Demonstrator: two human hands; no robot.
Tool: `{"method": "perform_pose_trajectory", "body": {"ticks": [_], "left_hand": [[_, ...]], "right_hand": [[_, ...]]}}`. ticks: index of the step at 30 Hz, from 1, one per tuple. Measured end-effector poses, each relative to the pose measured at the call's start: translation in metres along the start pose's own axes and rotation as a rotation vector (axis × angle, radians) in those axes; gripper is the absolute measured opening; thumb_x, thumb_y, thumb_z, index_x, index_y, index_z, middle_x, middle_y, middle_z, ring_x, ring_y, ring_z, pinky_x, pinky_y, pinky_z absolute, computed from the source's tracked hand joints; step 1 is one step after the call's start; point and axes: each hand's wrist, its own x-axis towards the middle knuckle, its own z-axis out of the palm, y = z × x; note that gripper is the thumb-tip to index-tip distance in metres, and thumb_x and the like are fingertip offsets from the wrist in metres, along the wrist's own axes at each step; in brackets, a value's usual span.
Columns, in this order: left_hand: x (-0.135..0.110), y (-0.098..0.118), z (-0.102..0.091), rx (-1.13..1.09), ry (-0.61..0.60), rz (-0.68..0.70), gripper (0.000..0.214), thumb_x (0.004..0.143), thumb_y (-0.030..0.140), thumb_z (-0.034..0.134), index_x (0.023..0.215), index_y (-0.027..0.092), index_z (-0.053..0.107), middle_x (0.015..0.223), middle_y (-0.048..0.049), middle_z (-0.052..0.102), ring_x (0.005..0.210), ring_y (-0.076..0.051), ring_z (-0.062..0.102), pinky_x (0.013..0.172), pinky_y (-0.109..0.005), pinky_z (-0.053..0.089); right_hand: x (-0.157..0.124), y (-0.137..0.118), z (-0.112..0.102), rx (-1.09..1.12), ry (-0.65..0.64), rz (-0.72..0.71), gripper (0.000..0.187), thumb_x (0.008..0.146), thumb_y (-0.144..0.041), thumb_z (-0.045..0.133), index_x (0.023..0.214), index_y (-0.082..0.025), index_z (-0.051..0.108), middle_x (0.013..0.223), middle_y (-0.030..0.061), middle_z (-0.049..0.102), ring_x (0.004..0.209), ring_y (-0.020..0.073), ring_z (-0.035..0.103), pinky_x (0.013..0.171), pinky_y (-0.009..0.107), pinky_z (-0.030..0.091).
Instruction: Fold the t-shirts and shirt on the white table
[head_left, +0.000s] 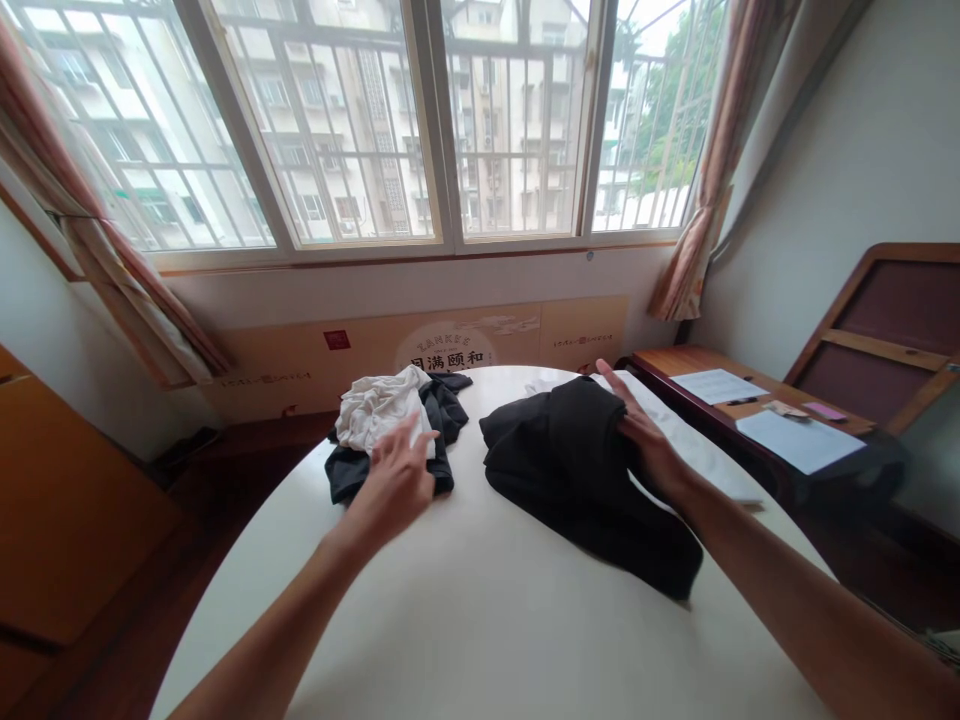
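Note:
My left hand [405,468] hovers at or against the near side of a crumpled white garment [377,408], its fingers spread and nothing in its grasp. That white cloth lies on top of dark clothing [349,478], which sticks out around it. On the right, a black garment [559,455] rests on the table, bunched up at its far end, with one flap stretching toward the near right. My right hand [649,435] presses along the bunched part's right side. Its visible fingers are stretched out; the thumb is hidden by the cloth.
Both piles sit on a round white table [480,620]. White sheets [694,445] lie behind my right forearm. A low wooden table [750,385] with papers stands at right, near a wooden-framed chair back [885,330]. A printed carton [472,335] stands below the window.

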Motion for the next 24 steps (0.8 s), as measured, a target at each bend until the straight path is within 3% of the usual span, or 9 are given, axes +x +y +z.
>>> {"method": "perform_pose_trajectory", "body": {"ticks": [3, 6, 9, 11, 13, 16, 19, 22, 24], "left_hand": [[-0.014, 0.05, -0.006, -0.426, -0.182, 0.178, 0.057, 0.097, 0.032, 0.056, 0.151, 0.014, 0.048, 0.156, -0.0221, 0.053, 0.146, -0.034, 0.05, 0.122, -0.053, 0.041], [-0.028, 0.079, -0.009, -0.884, -0.342, 0.149, 0.083, 0.094, 0.051, 0.066, 0.161, 0.016, 0.03, 0.156, -0.023, 0.051, 0.142, -0.034, 0.054, 0.116, -0.051, 0.047], [-0.032, 0.089, -0.007, -1.209, -0.335, 0.097, 0.088, 0.089, 0.051, 0.073, 0.159, 0.02, 0.031, 0.157, -0.0196, 0.05, 0.139, -0.034, 0.056, 0.114, -0.049, 0.047], [-0.028, 0.09, -0.004, -1.272, -0.283, 0.025, 0.073, 0.085, 0.041, 0.075, 0.149, 0.019, 0.046, 0.143, -0.0162, 0.062, 0.125, -0.031, 0.064, 0.106, -0.045, 0.052], [-0.021, 0.086, -0.002, -1.278, -0.208, -0.104, 0.044, 0.084, 0.031, 0.07, 0.125, 0.017, 0.063, 0.116, -0.0112, 0.073, 0.104, -0.025, 0.068, 0.092, -0.037, 0.054], [-0.009, 0.074, -0.009, -1.336, -0.201, -0.277, 0.019, 0.078, 0.026, 0.064, 0.094, 0.016, 0.068, 0.084, -0.0032, 0.07, 0.077, -0.017, 0.063, 0.07, -0.027, 0.047], [-0.003, 0.061, -0.027, -1.419, -0.263, -0.379, 0.02, 0.073, 0.028, 0.066, 0.089, 0.017, 0.066, 0.074, 0.0007, 0.065, 0.064, -0.013, 0.056, 0.058, -0.022, 0.04], [0.0, 0.051, -0.045, -1.451, -0.233, -0.497, 0.021, 0.072, 0.032, 0.068, 0.089, 0.019, 0.066, 0.069, 0.0021, 0.064, 0.056, -0.012, 0.054, 0.052, -0.021, 0.037], [0.003, 0.044, -0.052, -1.416, -0.161, -0.545, 0.022, 0.073, 0.034, 0.068, 0.09, 0.02, 0.067, 0.067, 0.0024, 0.063, 0.054, -0.013, 0.054, 0.051, -0.021, 0.038]], "right_hand": [[-0.012, -0.018, 0.03, -0.015, -0.153, -0.071, 0.077, 0.09, -0.056, 0.072, 0.159, -0.033, 0.048, 0.162, 0.0052, 0.051, 0.152, 0.0325, 0.043, 0.129, 0.051, 0.028], [-0.026, -0.023, 0.053, -0.121, -0.267, -0.094, 0.09, 0.088, -0.045, 0.078, 0.166, -0.029, 0.036, 0.167, 0.0092, 0.044, 0.152, 0.0336, 0.043, 0.128, 0.051, 0.03], [-0.033, -0.018, 0.062, -0.223, -0.316, -0.041, 0.104, 0.085, -0.036, 0.081, 0.17, -0.029, 0.022, 0.169, 0.0108, 0.038, 0.152, 0.0327, 0.042, 0.127, 0.05, 0.032], [-0.032, -0.013, 0.06, -0.261, -0.364, -0.033, 0.102, 0.086, -0.033, 0.079, 0.17, -0.028, 0.02, 0.167, 0.012, 0.041, 0.151, 0.0323, 0.044, 0.125, 0.05, 0.035], [-0.027, -0.009, 0.053, -0.299, -0.354, -0.078, 0.094, 0.09, -0.032, 0.074, 0.169, -0.028, 0.022, 0.164, 0.0125, 0.045, 0.148, 0.032, 0.047, 0.124, 0.05, 0.038], [-0.018, 0.001, 0.039, -0.531, -0.184, -0.226, 0.096, 0.091, -0.036, 0.071, 0.171, -0.028, 0.017, 0.164, 0.0145, 0.042, 0.149, 0.0363, 0.042, 0.125, 0.058, 0.033], [-0.012, 0.016, 0.029, -0.904, -0.014, -0.338, 0.106, 0.086, -0.034, 0.074, 0.172, -0.022, 0.013, 0.162, 0.0203, 0.04, 0.151, 0.0447, 0.034, 0.124, 0.068, 0.024], [-0.006, 0.032, 0.022, -1.135, 0.073, -0.31, 0.077, 0.089, -0.021, 0.062, 0.163, -0.017, 0.041, 0.15, 0.0238, 0.051, 0.145, 0.0461, 0.042, 0.12, 0.069, 0.028], [-0.001, 0.041, 0.016, -1.141, 0.078, -0.235, 0.052, 0.09, -0.015, 0.053, 0.141, -0.017, 0.065, 0.129, 0.0209, 0.066, 0.13, 0.0413, 0.057, 0.113, 0.062, 0.039]]}}
